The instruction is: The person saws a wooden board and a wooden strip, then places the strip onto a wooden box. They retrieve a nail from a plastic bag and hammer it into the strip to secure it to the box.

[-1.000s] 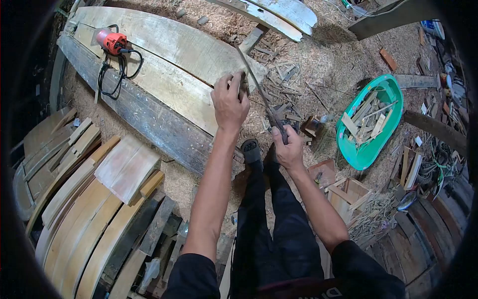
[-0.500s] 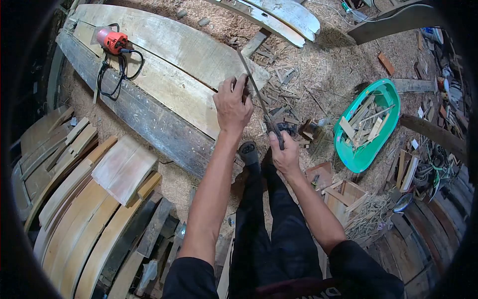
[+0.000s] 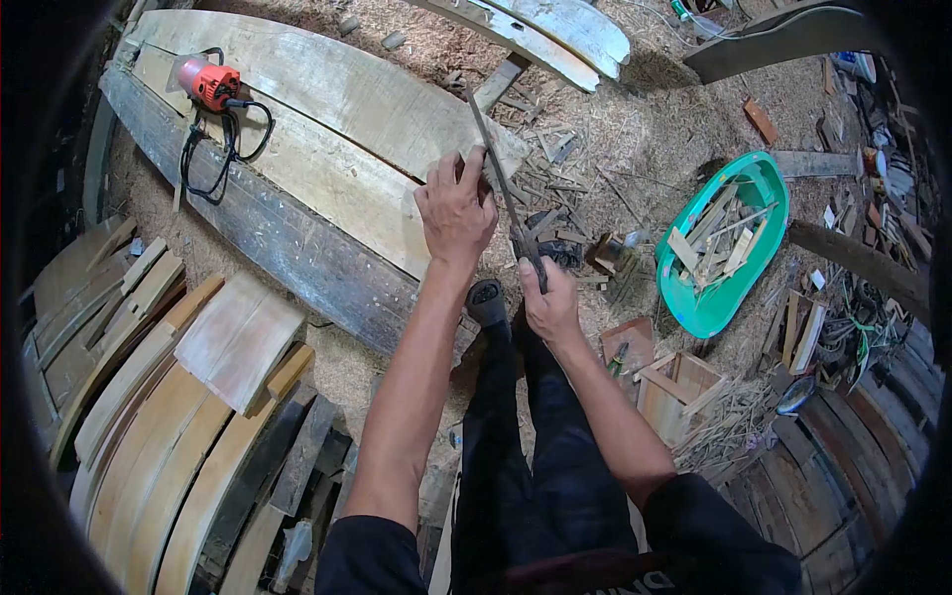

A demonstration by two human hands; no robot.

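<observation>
My right hand (image 3: 550, 302) is closed around the dark handle of a handsaw (image 3: 499, 174), whose long narrow blade shows nearly edge-on. The blade points away from me and lies across the end of a wide pale plank (image 3: 382, 104). My left hand (image 3: 456, 213) rests on the plank's near edge just left of the blade, fingers bent and a little apart, thumb toward the saw. A second pale plank (image 3: 327, 183) lies alongside, on a weathered grey board (image 3: 278, 238). The cutting edge and the spot under my left fingertips are hidden.
A red power tool (image 3: 210, 83) with a coiled black cord sits on the planks at the far left. To the right stands a green tub (image 3: 710, 315) of wood offcuts. Curved boards (image 3: 169, 446) are stacked at lower left. Sawdust and scraps cover the floor around my feet.
The whole view has shifted slightly. My right hand and the saw have moved a little up and left in the picture; my left hand stays on the plank.
</observation>
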